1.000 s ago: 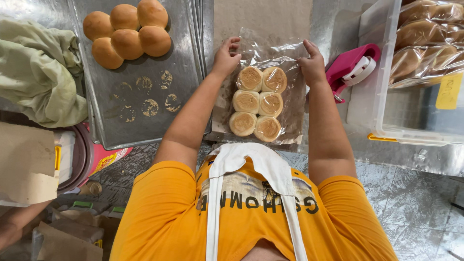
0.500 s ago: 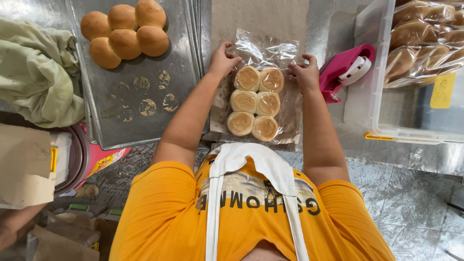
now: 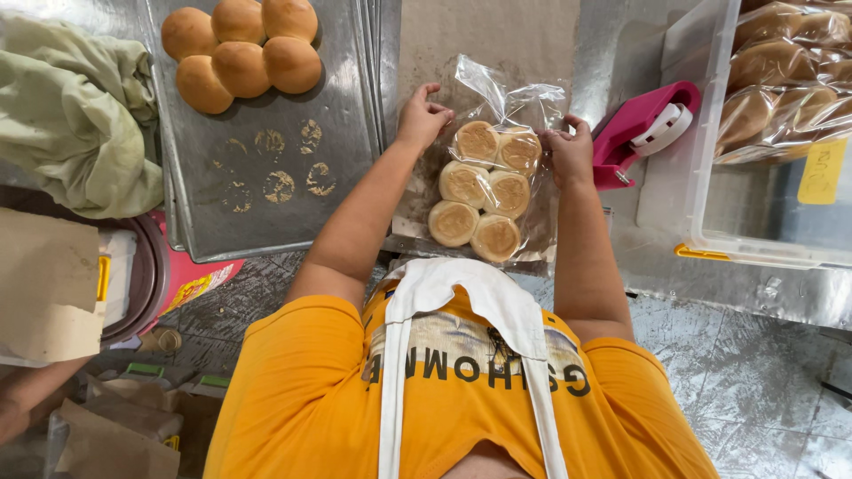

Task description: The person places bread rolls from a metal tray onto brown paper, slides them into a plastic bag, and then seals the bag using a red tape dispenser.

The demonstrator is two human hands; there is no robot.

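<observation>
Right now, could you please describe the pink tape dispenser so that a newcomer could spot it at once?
Start at the clear plastic bin of bagged buns on the steel table. The pink tape dispenser leans against the bin's outer wall, just beyond the right hand gripping the clear bag of buns. It is the only bright pink tool, carrying a white roll.

Your buns in the clear bag [image 3: 497, 191] are pale tan, while the ones on the grey tray [image 3: 266, 177] are golden brown [image 3: 240, 49]. Hot pink tape dispenser [image 3: 643, 129], olive green cloth [image 3: 75, 115], and your shirt's [image 3: 311, 390] bright orange.
</observation>
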